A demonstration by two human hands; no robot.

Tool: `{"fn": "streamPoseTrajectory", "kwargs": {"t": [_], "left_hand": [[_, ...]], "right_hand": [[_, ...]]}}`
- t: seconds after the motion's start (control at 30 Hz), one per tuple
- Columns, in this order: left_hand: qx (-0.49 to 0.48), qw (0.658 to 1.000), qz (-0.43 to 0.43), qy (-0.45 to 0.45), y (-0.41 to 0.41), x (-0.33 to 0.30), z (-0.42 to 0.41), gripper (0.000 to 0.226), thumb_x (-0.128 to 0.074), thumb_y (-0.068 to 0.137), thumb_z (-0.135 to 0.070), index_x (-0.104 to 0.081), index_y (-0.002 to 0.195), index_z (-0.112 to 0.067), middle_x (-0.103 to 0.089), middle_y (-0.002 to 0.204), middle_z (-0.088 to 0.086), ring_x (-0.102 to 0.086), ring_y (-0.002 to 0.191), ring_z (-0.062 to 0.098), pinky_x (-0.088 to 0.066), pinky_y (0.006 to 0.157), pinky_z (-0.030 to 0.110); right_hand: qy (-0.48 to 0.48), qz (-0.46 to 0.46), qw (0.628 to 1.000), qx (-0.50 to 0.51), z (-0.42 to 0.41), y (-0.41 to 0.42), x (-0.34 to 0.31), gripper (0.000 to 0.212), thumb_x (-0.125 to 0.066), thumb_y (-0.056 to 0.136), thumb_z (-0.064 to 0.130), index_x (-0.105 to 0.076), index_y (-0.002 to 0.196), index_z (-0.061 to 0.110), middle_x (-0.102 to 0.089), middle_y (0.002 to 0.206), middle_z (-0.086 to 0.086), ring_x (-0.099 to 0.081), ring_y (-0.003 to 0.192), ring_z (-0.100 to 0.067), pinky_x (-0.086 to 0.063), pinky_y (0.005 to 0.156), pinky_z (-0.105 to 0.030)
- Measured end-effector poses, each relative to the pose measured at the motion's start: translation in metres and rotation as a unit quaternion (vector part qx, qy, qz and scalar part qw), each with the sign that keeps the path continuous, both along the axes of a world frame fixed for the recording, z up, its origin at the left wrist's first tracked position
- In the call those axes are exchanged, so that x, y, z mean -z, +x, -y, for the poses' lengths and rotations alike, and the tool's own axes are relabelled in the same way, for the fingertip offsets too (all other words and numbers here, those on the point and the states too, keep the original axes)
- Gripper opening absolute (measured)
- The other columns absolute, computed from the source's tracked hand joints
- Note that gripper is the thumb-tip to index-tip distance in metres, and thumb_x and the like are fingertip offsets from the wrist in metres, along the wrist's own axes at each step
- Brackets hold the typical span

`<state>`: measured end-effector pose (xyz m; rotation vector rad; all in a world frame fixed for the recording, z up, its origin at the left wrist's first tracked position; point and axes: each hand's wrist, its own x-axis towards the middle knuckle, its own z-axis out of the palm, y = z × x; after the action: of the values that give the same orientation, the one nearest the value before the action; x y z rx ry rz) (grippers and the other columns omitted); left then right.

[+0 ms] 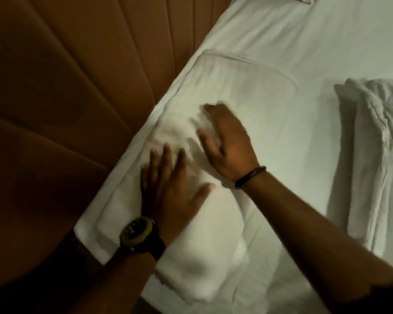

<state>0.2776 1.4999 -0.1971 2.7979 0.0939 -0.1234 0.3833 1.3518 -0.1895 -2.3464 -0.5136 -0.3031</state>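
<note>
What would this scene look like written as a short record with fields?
place: bed with a white sheet, beside a brown padded wall
work: pressing a white pillow flat
left hand: fingers spread on the pillow, watch on wrist
right hand: on the pillow, blurred, bracelet on wrist
nearby: folded cloth, apart from the pillow

We found the view dim, with a warm yellowish tint. The white sheet [315, 48] was the brightest part. The folded towel [377, 143] threw a soft shadow to its left, so the light seemed to come from the right. The brown headboard [61, 91] sank into dark, and the lower left corner was nearly black. We saw strong motion blur on the right hand [229, 141], and the left hand [170, 189] was slightly soft.
</note>
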Motion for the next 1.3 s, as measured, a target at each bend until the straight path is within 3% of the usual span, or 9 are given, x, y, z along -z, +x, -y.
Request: {"fn": "streamPoseTrajectory", "kwargs": {"t": [0.07, 0.13, 0.27, 0.43, 0.67, 0.83, 1.0, 1.13, 1.3], "left_hand": [[0.013, 0.997, -0.063, 0.046, -0.016, 0.007, -0.001, 0.106, -0.015, 0.077, -0.091, -0.014, 0.158, -0.022, -0.002, 0.167, 0.008, 0.002, 0.153, 0.031, -0.002, 0.119, 0.059], [-0.026, 0.993, -0.077, 0.088, -0.028, 0.018, -0.02, 0.11, -0.01, 0.075, -0.093, -0.008, 0.159, -0.021, 0.003, 0.167, 0.007, 0.006, 0.153, 0.03, 0.001, 0.119, 0.059], [-0.066, 0.99, -0.076, 0.094, -0.035, 0.022, -0.032, 0.11, -0.014, 0.076, -0.092, -0.009, 0.158, -0.019, 0.0, 0.166, 0.011, 0.003, 0.152, 0.034, 0.0, 0.12, 0.058], [-0.074, 0.994, -0.052, 0.058, -0.033, 0.023, -0.013, 0.098, -0.015, 0.081, -0.088, -0.011, 0.158, -0.027, -0.003, 0.166, 0.013, 0.002, 0.152, 0.039, 0.002, 0.117, 0.066], [-0.037, 0.992, -0.087, 0.087, -0.024, 0.022, -0.018, 0.097, -0.013, 0.078, -0.088, -0.008, 0.157, -0.033, 0.001, 0.167, 0.009, 0.004, 0.152, 0.037, 0.0, 0.115, 0.067], [-0.09, 0.99, -0.076, -0.076, -0.026, -0.015, 0.036, 0.097, -0.032, 0.078, -0.079, -0.032, 0.154, -0.018, -0.015, 0.165, 0.013, -0.005, 0.152, 0.034, -0.006, 0.121, 0.055], [0.043, 0.94, -0.135, -0.312, -0.049, -0.061, 0.181, 0.075, -0.058, 0.087, -0.062, -0.04, 0.149, -0.024, -0.038, 0.156, 0.001, -0.039, 0.136, 0.007, -0.027, 0.109, 0.021], [0.076, 0.903, -0.226, -0.358, -0.066, -0.074, 0.295, 0.091, -0.064, 0.083, -0.061, -0.025, 0.155, -0.022, -0.03, 0.16, 0.007, -0.03, 0.146, 0.024, -0.026, 0.115, 0.031], [0.023, 0.905, -0.291, -0.308, -0.094, -0.066, 0.358, 0.133, -0.066, 0.056, -0.085, 0.003, 0.156, -0.034, -0.013, 0.165, 0.008, -0.021, 0.15, 0.028, -0.023, 0.12, 0.04]], "right_hand": [[-0.263, -0.026, 0.956, -0.125, 0.021, 0.038, 0.013, 0.058, -0.042, 0.097, 0.05, -0.041, 0.145, 0.018, -0.039, 0.152, -0.011, -0.025, 0.145, -0.03, -0.013, 0.116, -0.051], [-0.396, -0.11, 0.912, -0.004, 0.068, 0.089, 0.021, 0.068, -0.03, 0.096, 0.06, -0.022, 0.152, 0.022, -0.016, 0.162, -0.007, -0.009, 0.149, -0.029, -0.002, 0.117, -0.056], [-0.351, -0.165, 0.904, 0.182, 0.088, 0.134, 0.004, 0.084, -0.023, 0.088, 0.07, -0.015, 0.153, 0.017, -0.009, 0.163, -0.01, -0.002, 0.149, -0.036, -0.005, 0.113, -0.067], [-0.339, -0.04, 0.926, -0.158, -0.009, 0.053, 0.027, 0.079, -0.022, 0.087, 0.075, -0.025, 0.151, 0.028, -0.019, 0.161, -0.008, -0.011, 0.149, -0.03, -0.006, 0.114, -0.062], [-0.297, -0.21, 0.926, 0.106, 0.023, 0.064, 0.019, 0.082, -0.02, 0.087, 0.072, -0.025, 0.151, 0.021, -0.014, 0.162, -0.008, -0.003, 0.149, -0.027, 0.003, 0.117, -0.058], [0.006, -0.201, 0.955, 0.217, 0.12, -0.028, -0.035, 0.073, -0.052, 0.088, 0.062, -0.038, 0.146, 0.019, -0.031, 0.157, -0.009, -0.017, 0.147, -0.022, -0.016, 0.119, -0.041], [0.033, -0.122, 0.89, 0.438, 0.282, -0.141, -0.091, 0.061, -0.06, 0.088, 0.05, -0.052, 0.135, 0.013, -0.052, 0.141, -0.01, -0.041, 0.135, -0.026, -0.03, 0.11, -0.031], [-0.024, -0.122, 0.868, 0.481, 0.37, -0.213, -0.097, 0.058, -0.067, 0.088, 0.038, -0.052, 0.133, 0.004, -0.054, 0.136, -0.016, -0.046, 0.129, -0.03, -0.031, 0.109, -0.031], [0.03, -0.252, 0.779, 0.574, 0.438, -0.278, -0.07, 0.109, -0.049, 0.065, 0.089, -0.024, 0.15, 0.025, -0.026, 0.158, -0.002, -0.019, 0.146, -0.02, -0.018, 0.117, -0.041]]}}
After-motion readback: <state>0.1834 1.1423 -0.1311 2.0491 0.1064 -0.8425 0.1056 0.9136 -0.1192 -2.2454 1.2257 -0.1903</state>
